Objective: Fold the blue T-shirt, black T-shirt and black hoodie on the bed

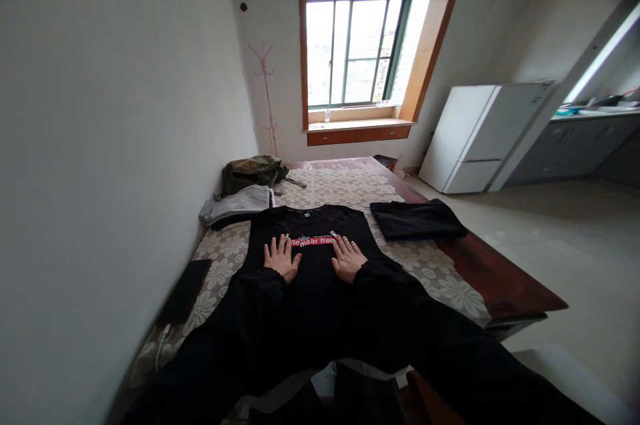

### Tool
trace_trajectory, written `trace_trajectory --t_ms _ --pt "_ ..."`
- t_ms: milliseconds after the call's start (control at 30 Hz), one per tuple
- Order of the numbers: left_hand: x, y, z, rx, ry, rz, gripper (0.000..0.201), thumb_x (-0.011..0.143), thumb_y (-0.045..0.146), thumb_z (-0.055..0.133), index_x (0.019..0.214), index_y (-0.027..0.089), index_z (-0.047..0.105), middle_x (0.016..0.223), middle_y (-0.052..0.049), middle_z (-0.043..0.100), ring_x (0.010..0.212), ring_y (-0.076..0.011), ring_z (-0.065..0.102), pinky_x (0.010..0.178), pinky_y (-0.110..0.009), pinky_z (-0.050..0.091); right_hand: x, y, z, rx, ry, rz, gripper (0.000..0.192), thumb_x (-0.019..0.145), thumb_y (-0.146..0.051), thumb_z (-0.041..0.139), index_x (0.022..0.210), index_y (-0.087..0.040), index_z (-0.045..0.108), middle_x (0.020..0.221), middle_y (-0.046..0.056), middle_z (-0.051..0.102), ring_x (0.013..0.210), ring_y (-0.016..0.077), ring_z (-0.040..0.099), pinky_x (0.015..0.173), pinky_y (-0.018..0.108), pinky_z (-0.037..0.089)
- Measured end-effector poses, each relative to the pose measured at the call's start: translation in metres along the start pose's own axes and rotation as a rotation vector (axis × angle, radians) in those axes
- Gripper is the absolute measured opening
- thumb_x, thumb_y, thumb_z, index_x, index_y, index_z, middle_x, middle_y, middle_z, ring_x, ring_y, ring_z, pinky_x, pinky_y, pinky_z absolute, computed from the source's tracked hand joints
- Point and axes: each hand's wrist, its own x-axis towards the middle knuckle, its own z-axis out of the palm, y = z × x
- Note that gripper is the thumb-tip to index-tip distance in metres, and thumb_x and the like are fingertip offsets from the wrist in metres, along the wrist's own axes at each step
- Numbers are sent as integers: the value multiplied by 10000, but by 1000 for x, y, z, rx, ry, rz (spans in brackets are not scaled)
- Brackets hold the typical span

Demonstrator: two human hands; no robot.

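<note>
A black T-shirt (315,292) lies spread face up, its collar toward the window and its lower edge near my body. Across its chest runs a red strip with white lettering, "Remain free" (314,242). Flat on the cloth at the left end of the lettering rests my left hand (283,258), fingers stretched out. My right hand (348,258) lies flat in the same way at the right end of the print. Neither hand grips the fabric. My dark sleeves cover parts of the shirt's sides.
Under the shirt is a dark wooden table (505,278) with a flowered tablecloth (340,185). Folded black clothing (417,220) lies to the right. A grey garment (237,205), a green backpack (253,172) and a dark flat object (185,292) line the left, beside the wall.
</note>
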Motion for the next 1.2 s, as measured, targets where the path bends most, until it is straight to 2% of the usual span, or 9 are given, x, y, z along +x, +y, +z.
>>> trace_trajectory --t_ms 100,167,267,367,567,833,1033,1200 --pt "28 26 0 -7 1 103 683 1029 489 294 1636 182 354 1724 -42 290 1605 -333 208 1301 -567 151 37 -23 -3 26 19 -69 671 1014 -396 358 1627 -123 376 1712 130 282 1592 338 225 1278 570 196" --pt "46 37 1 -9 18 142 640 1035 390 277 1637 186 354 1719 -30 307 1602 -291 229 1310 -529 150 58 -33 -3 43 39 -125 644 1033 -373 317 1633 -143 370 1716 106 270 1599 305 212 1286 535 195" --pt "63 42 5 -10 48 162 636 1035 323 251 1645 158 329 1724 -49 297 1605 -285 220 1313 -513 150 75 -36 0 66 70 -178 634 1043 -327 286 1639 -120 349 1724 104 231 1607 280 183 1298 485 179" --pt "64 39 11 -12 66 178 639 1036 317 257 1647 139 316 1728 -68 288 1605 -296 214 1312 -501 153 76 -32 3 81 81 -204 642 1047 -325 270 1638 -82 336 1724 121 216 1606 283 181 1303 473 171" --pt "48 36 13 -15 77 221 627 1027 311 292 1624 134 370 1707 -75 345 1592 -291 256 1299 -473 219 59 -30 4 81 81 -252 637 1045 -330 270 1614 -66 385 1713 117 243 1599 258 213 1302 435 209" --pt "21 38 10 -13 82 244 632 1025 330 306 1616 117 378 1706 -96 344 1592 -292 261 1301 -478 225 29 -34 1 75 94 -262 638 1036 -336 321 1611 -68 392 1712 122 248 1595 270 222 1300 440 231" --pt "-8 40 7 -11 84 286 649 1028 351 306 1625 101 349 1705 -97 344 1593 -273 260 1304 -456 236 1 -36 -1 72 112 -274 637 1032 -332 338 1612 -75 389 1699 127 301 1591 258 244 1303 438 229" --pt "-42 43 15 -27 84 339 667 1024 351 303 1640 97 314 1713 -101 314 1607 -266 221 1305 -465 249 -28 -38 0 78 102 -306 636 1020 -302 332 1617 -90 386 1695 122 317 1590 267 247 1301 473 235"
